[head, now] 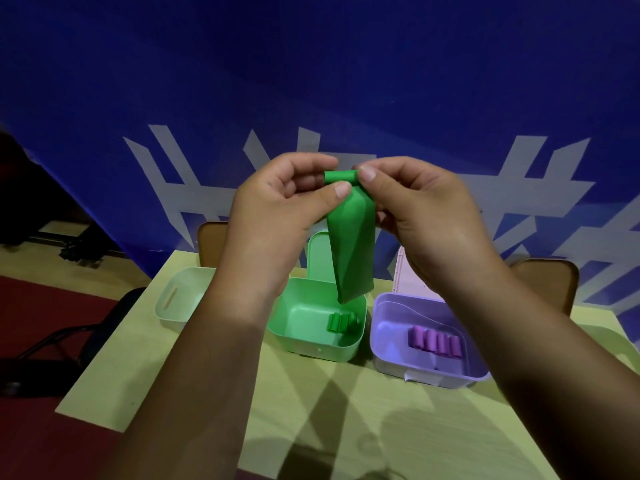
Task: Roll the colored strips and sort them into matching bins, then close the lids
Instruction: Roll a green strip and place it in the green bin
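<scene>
Two hands of mine are up over the table (207, 393), sharing one green strip (351, 247); my left hand (277, 199) pinches the left end of its rolled top between thumb and curled fingers; my right hand (422, 216) pinches the right end with thumb and forefinger; the unrolled tail hangs down, ending in front of the green bin (311, 351). That bin sits open in the middle of the table, its lid (320, 258) standing up behind it, green rolls (337, 322) lying inside; just to its right the purple bin (415, 374) holds a row of purple rolls (434, 342); to the left stands a white bin (173, 306), partly hidden by my left forearm.
</scene>
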The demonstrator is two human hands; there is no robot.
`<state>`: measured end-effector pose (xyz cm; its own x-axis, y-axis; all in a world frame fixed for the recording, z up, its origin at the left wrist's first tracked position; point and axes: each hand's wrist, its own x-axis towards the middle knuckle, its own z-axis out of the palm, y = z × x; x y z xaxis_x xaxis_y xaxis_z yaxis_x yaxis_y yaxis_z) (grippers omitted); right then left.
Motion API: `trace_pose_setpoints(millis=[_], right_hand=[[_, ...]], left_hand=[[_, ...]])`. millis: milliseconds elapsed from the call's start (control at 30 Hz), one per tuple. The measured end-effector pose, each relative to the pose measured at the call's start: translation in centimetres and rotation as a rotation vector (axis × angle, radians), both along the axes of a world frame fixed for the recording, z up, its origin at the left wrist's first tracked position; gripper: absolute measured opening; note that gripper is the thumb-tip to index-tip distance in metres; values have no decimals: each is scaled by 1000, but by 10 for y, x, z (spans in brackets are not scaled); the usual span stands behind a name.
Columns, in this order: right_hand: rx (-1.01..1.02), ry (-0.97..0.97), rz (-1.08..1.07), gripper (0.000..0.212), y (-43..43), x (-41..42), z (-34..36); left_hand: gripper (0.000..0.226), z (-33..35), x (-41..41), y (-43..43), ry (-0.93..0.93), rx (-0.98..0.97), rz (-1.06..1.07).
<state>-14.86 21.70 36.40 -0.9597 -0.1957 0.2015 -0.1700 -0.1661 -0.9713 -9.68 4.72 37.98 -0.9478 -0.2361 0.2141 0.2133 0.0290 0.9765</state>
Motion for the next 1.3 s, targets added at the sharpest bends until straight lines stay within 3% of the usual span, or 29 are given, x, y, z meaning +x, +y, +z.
trace_pose_setpoints(millis=[300,500,700,1300], right_hand=[[116,59,-48,10,-3,8,3],[166,59,21,15,0,4,1],[248,132,-7,10,1,3,-2],[109,49,58,19,2,-3,-4]], left_hand=[[19,1,3,-4,-29,6,1],[23,-1,4,-7,1,2,-19],[31,-5,6,-8,-92,76,-105],[23,-2,-1,-7,-31,5,-8]])
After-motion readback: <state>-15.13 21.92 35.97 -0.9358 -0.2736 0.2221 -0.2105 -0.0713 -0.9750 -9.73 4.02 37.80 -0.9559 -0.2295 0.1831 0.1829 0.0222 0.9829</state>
